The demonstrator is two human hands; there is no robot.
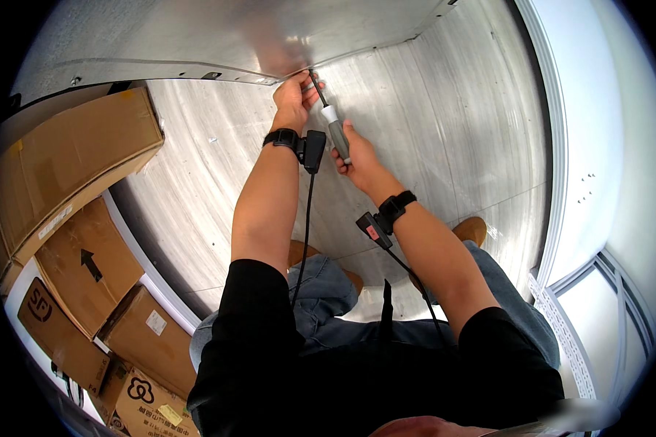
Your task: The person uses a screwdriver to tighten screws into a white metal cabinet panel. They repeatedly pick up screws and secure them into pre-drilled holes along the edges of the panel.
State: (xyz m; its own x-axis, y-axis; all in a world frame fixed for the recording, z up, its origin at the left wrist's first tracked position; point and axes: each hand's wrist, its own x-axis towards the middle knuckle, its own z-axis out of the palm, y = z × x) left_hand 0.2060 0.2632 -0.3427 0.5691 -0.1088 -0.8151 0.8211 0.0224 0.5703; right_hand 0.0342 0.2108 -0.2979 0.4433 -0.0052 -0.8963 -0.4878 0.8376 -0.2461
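My right hand [358, 158] is closed around the grey handle of a screwdriver [336, 133], which has a white collar and a dark shaft. The shaft points up and slightly left, its tip at the lower edge of a large shiny metal panel [219, 33]. Right at that edge my left hand [293, 100] has its fingers curled in by the tip of the shaft. Whatever lies between those fingertips is too small and partly hidden to make out. Each wrist wears a black strap with a small cabled device.
Cardboard boxes [87, 255] are stacked along the left, one large carton reaching near the panel. A white wall with a metal frame edge [554, 109] bounds the right. My knees and brown shoes rest on the grey wood-look floor [444, 124].
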